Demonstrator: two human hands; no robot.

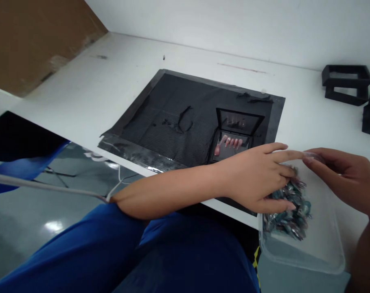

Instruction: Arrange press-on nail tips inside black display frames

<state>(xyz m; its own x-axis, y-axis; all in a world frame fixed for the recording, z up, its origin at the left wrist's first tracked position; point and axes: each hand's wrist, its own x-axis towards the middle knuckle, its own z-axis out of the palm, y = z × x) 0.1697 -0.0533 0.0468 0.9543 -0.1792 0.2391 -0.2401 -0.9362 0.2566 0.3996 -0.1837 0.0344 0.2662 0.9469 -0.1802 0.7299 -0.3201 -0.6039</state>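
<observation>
My left hand (267, 175) reaches over a clear plastic tub (331, 244), its fingers spread. Its thumb and some fingers touch a heap of glossy press-on nails (294, 219), mostly teal and greenish with some pinkish ones. The tip of its index finger meets the fingertips of my right hand (346, 175) above the tub's far rim. Between thumb and fingers my right hand pinches a pale, see-through press-on nail (313, 156). Left of the hands is an open black case (213, 152) with its shiny lid raised. Several pink press-on nails (232, 142) lie inside it; my left hand partly hides the case.
A black mat (148, 122), taped at its edges and wrinkled, lies on the white table (126, 57). Black rectangular frames (346, 83) are stacked at the far right. A brown panel (41, 40) stands at the left. A grey cable (65, 189) runs below the table's edge.
</observation>
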